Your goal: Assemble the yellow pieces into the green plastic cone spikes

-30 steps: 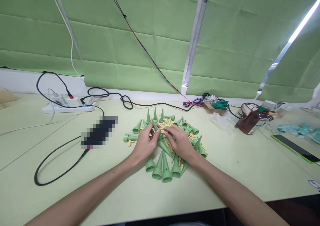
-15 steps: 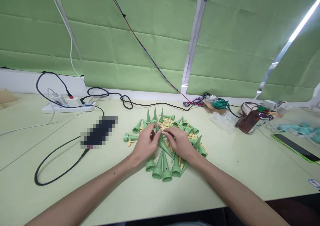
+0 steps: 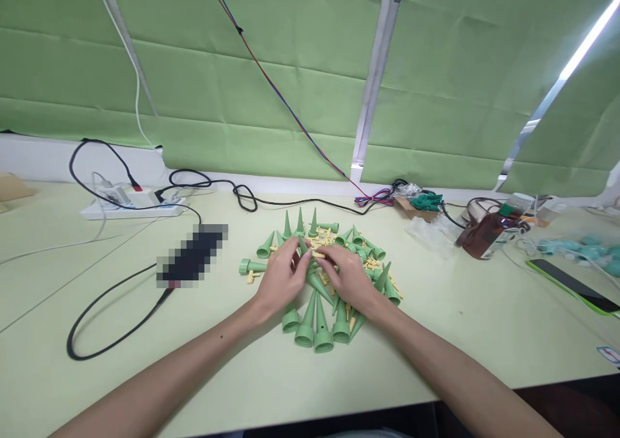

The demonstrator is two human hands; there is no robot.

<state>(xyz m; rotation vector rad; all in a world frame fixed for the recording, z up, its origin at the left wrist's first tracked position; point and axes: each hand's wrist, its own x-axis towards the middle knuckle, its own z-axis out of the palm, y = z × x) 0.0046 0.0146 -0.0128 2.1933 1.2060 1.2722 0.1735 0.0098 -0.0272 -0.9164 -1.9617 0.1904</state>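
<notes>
My left hand (image 3: 279, 279) is closed on a green plastic cone spike (image 3: 303, 246), its tip pointing up between thumb and fingers. Pinched in my right hand (image 3: 352, 275) is a small yellow plastic valve (image 3: 318, 254), which meets the side of that spike; how deep it sits in it I cannot tell. Beneath both hands spreads a pile of loose green cone spikes (image 3: 323, 334) and small yellow valves (image 3: 250, 276). Some spikes stand upright on their wide, hollow ends and others lie on their sides. My hands hide the middle of the pile.
A blurred-out dark device (image 3: 191, 257) with a black cable lies to the left, near a white power strip (image 3: 133, 210). At the back right are a small cardboard box (image 3: 415, 212) and a brown bottle (image 3: 489, 234). A phone (image 3: 574, 286) lies at far right.
My right fingertips have shifted slightly, and more of the yellow valve now shows between them. My left hand and the pile stay where they were.
</notes>
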